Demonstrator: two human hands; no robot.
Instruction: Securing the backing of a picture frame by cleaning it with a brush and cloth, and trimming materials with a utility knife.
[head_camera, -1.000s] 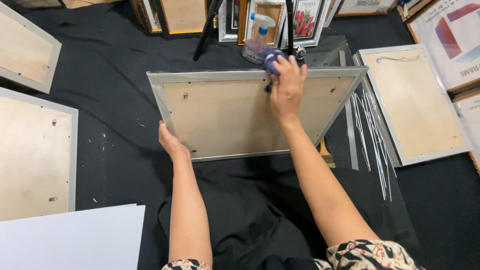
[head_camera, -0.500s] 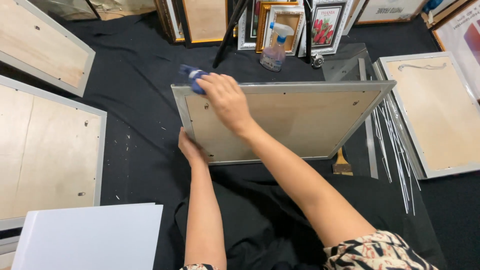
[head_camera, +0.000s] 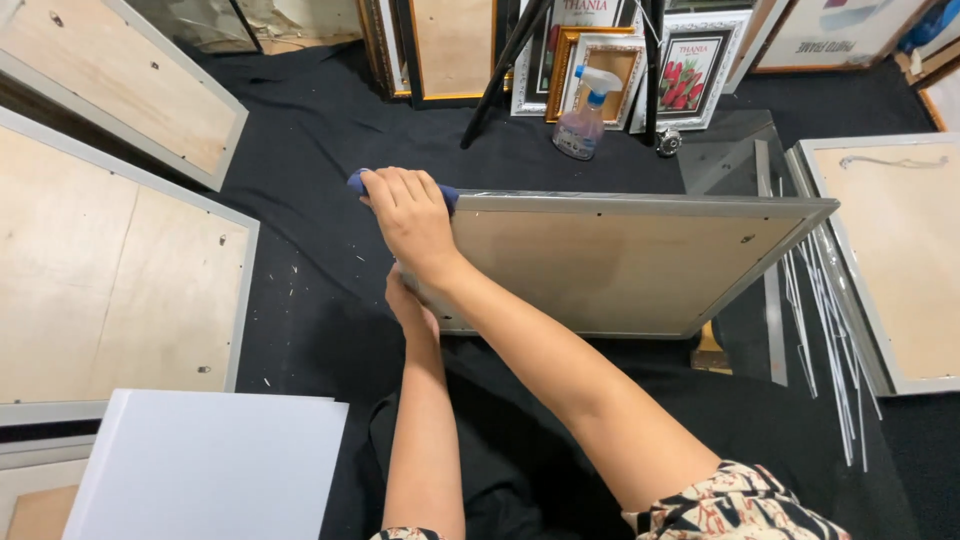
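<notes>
**Blue cloth at the frame's far left corner**

At the far left corner of the silver picture frame (head_camera: 620, 265) sits a blue cloth (head_camera: 400, 185), bunched under the right hand (head_camera: 410, 215). That hand reaches across the body, its fingers curled down over the cloth and pressing it onto the corner of the frame's rim; only the ends of the cloth show on either side of the knuckles. The frame lies face down in the middle of the black fabric-covered surface (head_camera: 300, 130), its pale brown backing board up and its silver rim running round all four sides.

The left hand (head_camera: 410, 305) is at the frame's near left edge, directly below the right wrist. It touches the edge, but most of it is hidden behind the right forearm, so whether its fingers are spread or closed around the rim cannot be told.

Beyond the frame's far edge stands a clear spray bottle (head_camera: 585, 115) with a white and blue trigger head, near a row of smaller framed pictures (head_camera: 690, 75) leaning upright. To the right lie thin clear strips (head_camera: 830, 320) and another face-down frame (head_camera: 890, 260). On the left are two large backing-up frames (head_camera: 110, 270), and a white board (head_camera: 210, 465) rests at the near left.
</notes>
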